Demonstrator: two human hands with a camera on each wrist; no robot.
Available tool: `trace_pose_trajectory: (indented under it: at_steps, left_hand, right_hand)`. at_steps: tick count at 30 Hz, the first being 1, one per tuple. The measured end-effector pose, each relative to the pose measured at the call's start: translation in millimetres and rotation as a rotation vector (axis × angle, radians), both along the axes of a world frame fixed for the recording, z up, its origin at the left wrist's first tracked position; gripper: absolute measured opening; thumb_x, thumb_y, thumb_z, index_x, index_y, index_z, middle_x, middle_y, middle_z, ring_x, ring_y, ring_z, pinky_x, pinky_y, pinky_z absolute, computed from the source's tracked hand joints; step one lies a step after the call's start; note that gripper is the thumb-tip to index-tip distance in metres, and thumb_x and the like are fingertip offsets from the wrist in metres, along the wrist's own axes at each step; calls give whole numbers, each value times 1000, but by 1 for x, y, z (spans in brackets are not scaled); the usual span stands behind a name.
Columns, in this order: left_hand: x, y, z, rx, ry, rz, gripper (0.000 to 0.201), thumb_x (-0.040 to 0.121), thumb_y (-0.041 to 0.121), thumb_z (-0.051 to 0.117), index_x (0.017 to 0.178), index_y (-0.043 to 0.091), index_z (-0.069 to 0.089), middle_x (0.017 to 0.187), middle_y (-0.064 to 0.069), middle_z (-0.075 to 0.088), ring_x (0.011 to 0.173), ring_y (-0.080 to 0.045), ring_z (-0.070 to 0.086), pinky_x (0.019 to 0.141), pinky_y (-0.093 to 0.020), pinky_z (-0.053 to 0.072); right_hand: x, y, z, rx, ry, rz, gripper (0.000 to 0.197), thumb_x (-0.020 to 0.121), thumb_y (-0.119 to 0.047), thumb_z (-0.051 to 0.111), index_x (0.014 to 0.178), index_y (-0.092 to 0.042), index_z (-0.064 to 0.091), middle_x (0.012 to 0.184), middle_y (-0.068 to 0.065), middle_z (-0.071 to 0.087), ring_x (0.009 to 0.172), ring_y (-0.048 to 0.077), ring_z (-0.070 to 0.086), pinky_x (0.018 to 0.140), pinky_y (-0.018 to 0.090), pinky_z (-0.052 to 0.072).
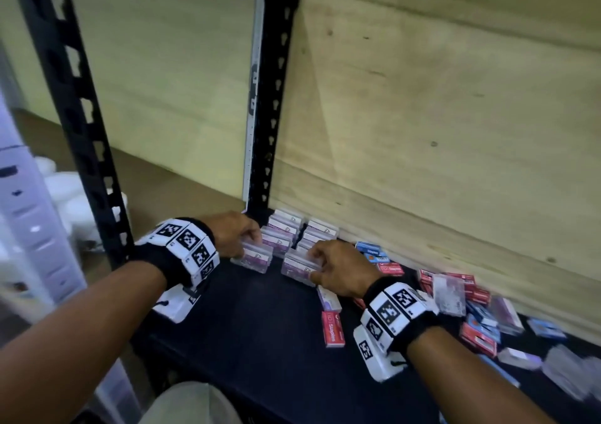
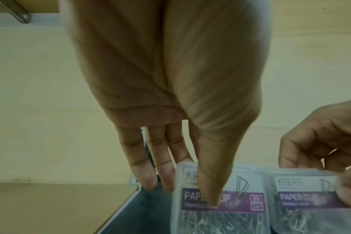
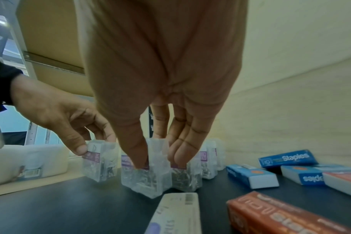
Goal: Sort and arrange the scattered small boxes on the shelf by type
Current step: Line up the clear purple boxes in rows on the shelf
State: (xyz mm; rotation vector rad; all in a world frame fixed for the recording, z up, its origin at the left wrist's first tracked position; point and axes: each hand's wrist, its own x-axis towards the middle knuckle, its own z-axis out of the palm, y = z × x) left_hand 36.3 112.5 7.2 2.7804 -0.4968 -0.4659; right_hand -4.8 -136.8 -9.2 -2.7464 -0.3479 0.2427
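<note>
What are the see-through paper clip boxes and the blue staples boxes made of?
The paper clip boxes look like clear, slightly frosted plastic: you can see the metal clips inside. The blue staples boxes look like thin printed cardboard, matte, with plain white folded ends.

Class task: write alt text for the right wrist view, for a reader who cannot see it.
The right hand pinches an upright clear paper clip box on a dark shelf; the left hand grips another. Blue staple boxes and an orange one lie at right.

Head view looks down at the shelf (image 1: 260, 342); wrist views close, sharing paper-clip boxes (image 2: 220, 197).
</note>
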Motion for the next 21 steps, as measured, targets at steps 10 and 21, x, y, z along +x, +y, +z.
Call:
trace_pose_trajectory:
  at_steps: [10,21]
  left_hand:
    - [9,-2,-14,-60,-11,-49,30,85,16,71,109,32,60,113,8,56,104,-9,54,89,-27,47]
    - [11,-12,-18,-107,-37,-76,32,87,19,70,115,29,60,112,10,56,104,-9,55,92,-29,48]
  right_hand:
    - [1,6,-4,-32,-20,-10,40,85,-25,73,123,-18,62,113,0,64,100,16,62,88,31,53]
    - [-2,-5,-6,17,-31,-50,42,80,-30,81,118,-20,67,110,-3,68,94,11,65,83,23,53]
